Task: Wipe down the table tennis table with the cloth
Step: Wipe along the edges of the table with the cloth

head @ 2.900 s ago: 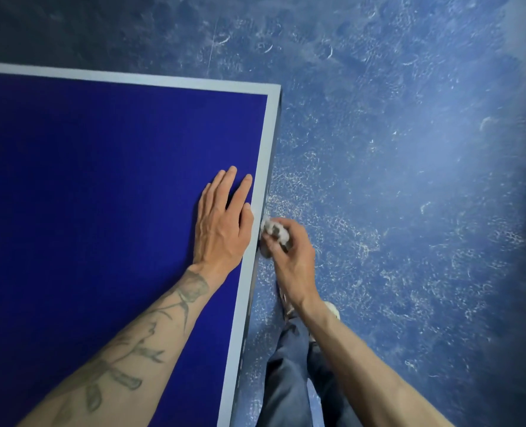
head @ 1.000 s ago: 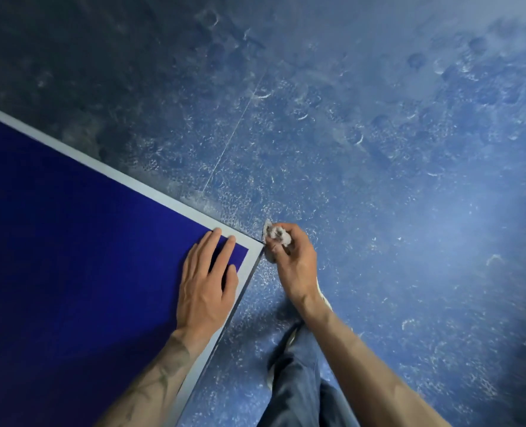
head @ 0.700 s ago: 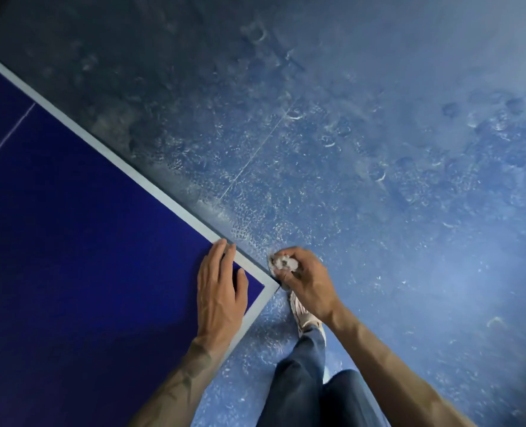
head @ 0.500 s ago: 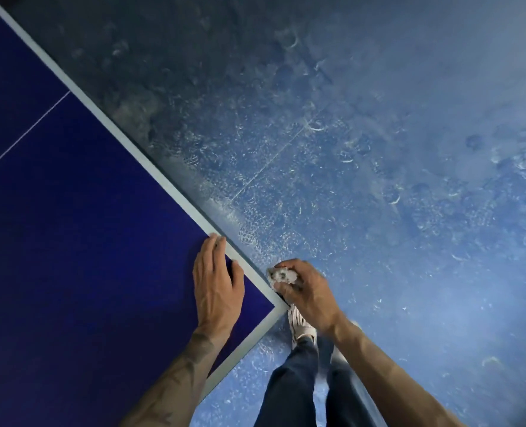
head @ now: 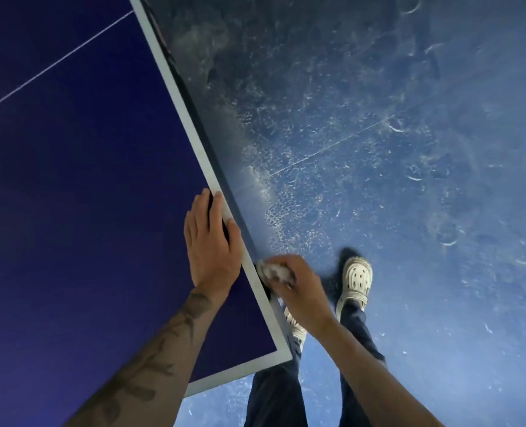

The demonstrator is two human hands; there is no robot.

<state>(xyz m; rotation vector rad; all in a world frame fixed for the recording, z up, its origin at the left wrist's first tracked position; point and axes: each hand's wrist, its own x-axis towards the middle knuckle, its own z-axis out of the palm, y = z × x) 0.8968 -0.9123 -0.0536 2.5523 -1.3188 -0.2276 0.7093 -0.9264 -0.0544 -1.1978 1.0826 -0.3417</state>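
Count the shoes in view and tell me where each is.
2. A pale shoe stands in full view on the floor, right of the right hand. A second shoe peeks out under that wrist, beside the table edge, mostly hidden.

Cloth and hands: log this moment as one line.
right hand: grips cloth against table side edge | left hand: flat on top | step: edge wipe

Tattooed left forearm (head: 163, 349), dark trousers (head: 274, 396), pale perforated clogs (head: 356, 280).
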